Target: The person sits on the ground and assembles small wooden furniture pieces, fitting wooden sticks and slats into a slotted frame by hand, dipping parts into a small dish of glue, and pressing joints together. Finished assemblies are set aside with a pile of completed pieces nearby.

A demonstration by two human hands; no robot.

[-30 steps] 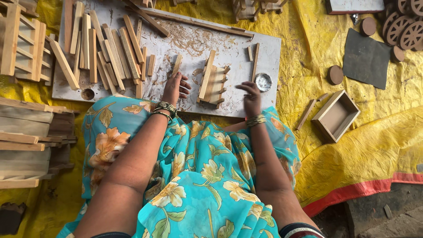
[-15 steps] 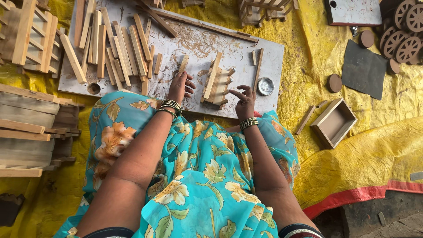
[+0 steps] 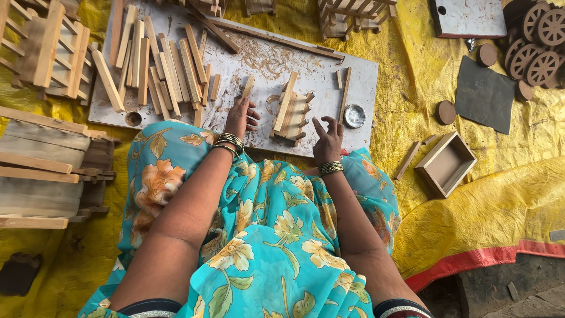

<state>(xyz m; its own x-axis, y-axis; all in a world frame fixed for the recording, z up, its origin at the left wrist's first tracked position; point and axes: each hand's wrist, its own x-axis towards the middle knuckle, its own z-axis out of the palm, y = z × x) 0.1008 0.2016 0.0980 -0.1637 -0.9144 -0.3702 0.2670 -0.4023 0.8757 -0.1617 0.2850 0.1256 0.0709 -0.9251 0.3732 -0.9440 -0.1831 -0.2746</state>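
Head view, looking down over our lap in turquoise floral cloth (image 3: 265, 235). A grey work board (image 3: 306, 59) lies on the yellow sheet (image 3: 412, 106) at 12 o'clock.

Left hand (image 3: 240, 115): fingers extended and resting on the board, fingertips touching a short wooden stick (image 3: 248, 86) that lies just at 12 o'clock of the hand. Fingers are not closed around it; nothing is clamped.

Right hand (image 3: 327, 139): raised slightly over the board's near edge, fingers spread apart and curled, holding nothing.

Between the two hands, toward 12 o'clock, sits a small slatted wooden assembly (image 3: 289, 112), a long strip with short cross pieces. It is near both hands; neither touches it.

At 1 o'clock of the right hand: a small round metal dish (image 3: 354, 116). At 10 o'clock of the left hand: a pile of loose wooden strips (image 3: 159, 59). At 3 o'clock, off the board: an open wooden box (image 3: 445, 163). Wooden wheels (image 3: 538, 35) at the far upper right.
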